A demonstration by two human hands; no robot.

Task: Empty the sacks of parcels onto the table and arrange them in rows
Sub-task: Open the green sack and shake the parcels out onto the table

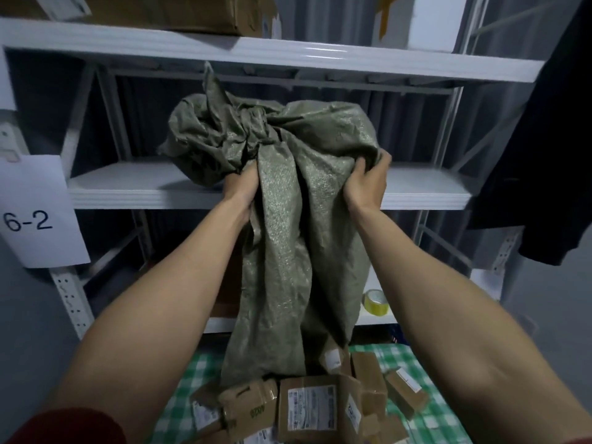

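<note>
Your left grip [242, 184] is closed on the sack [288, 235], with the fingers buried in a bunch of its fabric. Your right grip [368, 184] is curled round a fold on the sack's right side, thumb on the near face and fingertips tucked into the cloth. Both arms are stretched forward and up.

The sack is grey-green woven material. You hold it raised in front of the middle board of the white shelving [128, 187]. Its upper end is crumpled into a knot of folds above your hands. The long body hangs straight down between your forearms, and its lower end reaches the parcels [307, 408]. Whether that end is open cannot be told.

The parcels are brown cardboard boxes with white labels. They lie in a loose heap at the near middle of the worktop [400, 354], some tipped on edge and touching one another. The worktop has a green and white checked cover.

A roll of yellowish tape [375, 301] stands on a lower shelf board, just right of the sack. A paper sheet marked "6-2" [35, 213] hangs at the left, and a dark garment [551, 155] hangs at the right. A cardboard box [176, 11] sits on the top board.
</note>
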